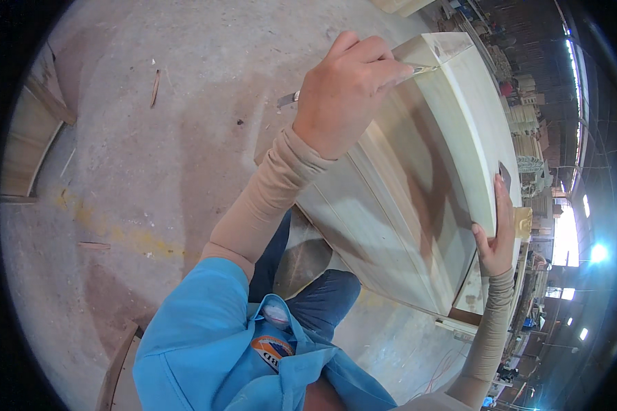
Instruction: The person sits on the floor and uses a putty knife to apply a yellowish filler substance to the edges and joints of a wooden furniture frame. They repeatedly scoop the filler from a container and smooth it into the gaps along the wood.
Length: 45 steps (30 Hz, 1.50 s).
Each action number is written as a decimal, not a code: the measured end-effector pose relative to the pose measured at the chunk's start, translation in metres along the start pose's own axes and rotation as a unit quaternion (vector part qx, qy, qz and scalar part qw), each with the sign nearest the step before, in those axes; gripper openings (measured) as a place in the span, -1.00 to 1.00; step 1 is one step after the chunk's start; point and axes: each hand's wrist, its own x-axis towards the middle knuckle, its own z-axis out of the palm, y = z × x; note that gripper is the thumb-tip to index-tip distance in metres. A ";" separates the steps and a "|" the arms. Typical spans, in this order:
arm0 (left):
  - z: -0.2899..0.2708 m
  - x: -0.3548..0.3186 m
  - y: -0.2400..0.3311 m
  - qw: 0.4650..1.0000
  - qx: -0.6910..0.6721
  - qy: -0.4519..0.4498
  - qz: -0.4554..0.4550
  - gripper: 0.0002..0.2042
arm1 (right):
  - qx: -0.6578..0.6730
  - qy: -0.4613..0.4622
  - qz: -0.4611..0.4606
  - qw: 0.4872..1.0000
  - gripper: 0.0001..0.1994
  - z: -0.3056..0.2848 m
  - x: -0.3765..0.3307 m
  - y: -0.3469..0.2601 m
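A large pale wooden panel piece [418, 178] with moulded edges stands tilted in front of me. My left hand [343, 89] is closed around a thin metal tool [288, 97], its tip pressed against the panel's upper corner [435, 51]. My right hand [498, 233] grips the panel's right edge, fingers wrapped over it. Both forearms wear beige sleeves, and my blue shirt fills the lower view.
A grey concrete floor [151, 157] with wood chips and a yellow stain lies to the left. A curved wooden frame [27, 144] leans at the far left. Stacks of carved wooden parts [528, 130] line the workshop at the right.
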 end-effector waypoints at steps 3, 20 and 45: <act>-0.002 -0.002 -0.002 1.000 0.002 -0.015 -0.006 -0.79 | 0.001 -0.001 0.001 1.000 -0.16 0.000 0.000 -0.001; -0.019 -0.009 -0.011 0.993 0.051 -0.101 -0.015 -0.82 | 0.000 -0.001 -0.003 1.000 -0.18 -0.001 0.001 -0.002; -0.007 0.015 -0.005 1.000 0.000 -0.019 0.023 -0.84 | -0.003 0.007 -0.010 1.000 -0.17 0.002 0.000 0.000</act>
